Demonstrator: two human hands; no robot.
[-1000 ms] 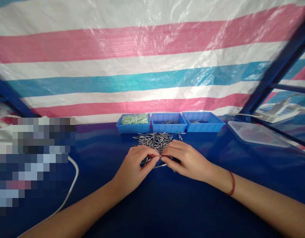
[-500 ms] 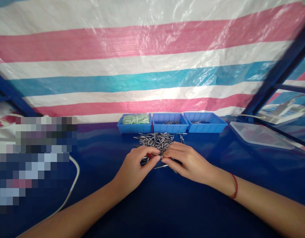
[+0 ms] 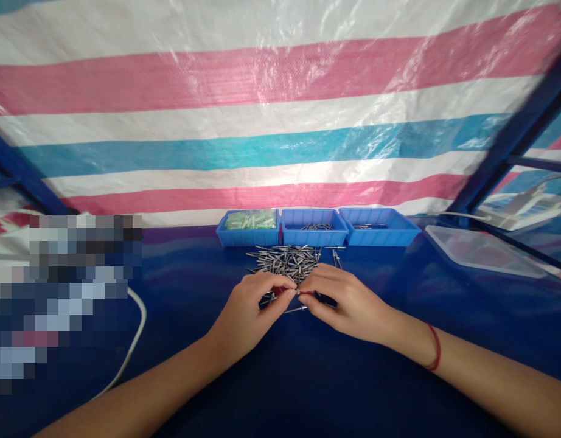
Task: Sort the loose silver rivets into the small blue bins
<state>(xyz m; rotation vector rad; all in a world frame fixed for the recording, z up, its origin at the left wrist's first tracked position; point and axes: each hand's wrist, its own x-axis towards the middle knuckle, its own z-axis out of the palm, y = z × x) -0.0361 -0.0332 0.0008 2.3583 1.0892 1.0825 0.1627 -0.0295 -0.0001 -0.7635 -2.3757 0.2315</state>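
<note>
A heap of small metal pins (image 3: 287,260) lies on the dark blue table (image 3: 308,377), just in front of three blue trays. My left hand (image 3: 250,316) and my right hand (image 3: 348,301) meet at the near edge of the heap, fingertips pinched together and almost touching each other. Each seems to grip a small metal pin between thumb and fingers; the pieces are too small to make out clearly. One loose pin (image 3: 295,309) lies on the table just below the fingertips. A red string circles my right wrist.
Three blue trays stand in a row at the back: the left tray (image 3: 247,228) holds pale green parts, the middle tray (image 3: 313,226) and the right tray (image 3: 378,226) hold metal pins. A clear plastic lid (image 3: 481,250) lies at right. A white cable (image 3: 132,340) curves at left. A striped tarp hangs behind.
Both hands have stayed at the near edge of the heap, with only slight shifts of the fingers; the view has drifted a little.
</note>
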